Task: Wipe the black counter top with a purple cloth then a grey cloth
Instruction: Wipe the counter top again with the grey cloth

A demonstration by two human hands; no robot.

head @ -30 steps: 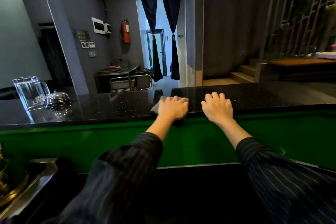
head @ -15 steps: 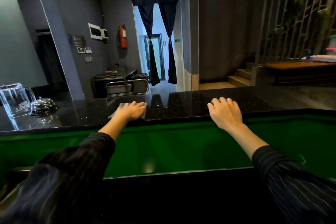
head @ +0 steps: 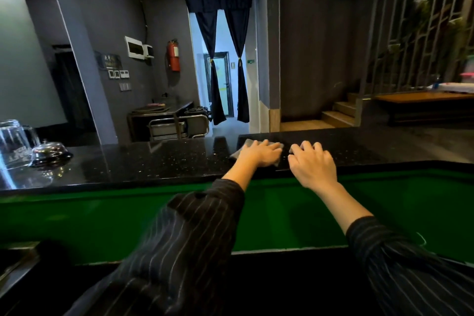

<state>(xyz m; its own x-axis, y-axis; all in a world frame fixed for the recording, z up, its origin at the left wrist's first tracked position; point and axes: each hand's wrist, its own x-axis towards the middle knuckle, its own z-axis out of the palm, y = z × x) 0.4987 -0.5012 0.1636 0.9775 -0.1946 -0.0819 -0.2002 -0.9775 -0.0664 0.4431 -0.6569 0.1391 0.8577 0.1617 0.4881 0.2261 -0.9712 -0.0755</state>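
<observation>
Cloth [head: 246, 142] slid right, lengthwise along counter [head: 154, 159], left hand [head: 259, 152] flat atop, right hand [head: 313, 164] relaxed

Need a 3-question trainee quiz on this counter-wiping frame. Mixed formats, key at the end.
1. True or false: the right hand presses the grey cloth onto the black counter top.
2. Which thing stands beside the glass jug at the counter's left end? A) a metal bell B) a plate C) a bottle
3. Fill in: the panel below the counter's near edge is ___ in colour.

Key: 1 false, the left hand presses it; 2 A; 3 green.
</observation>
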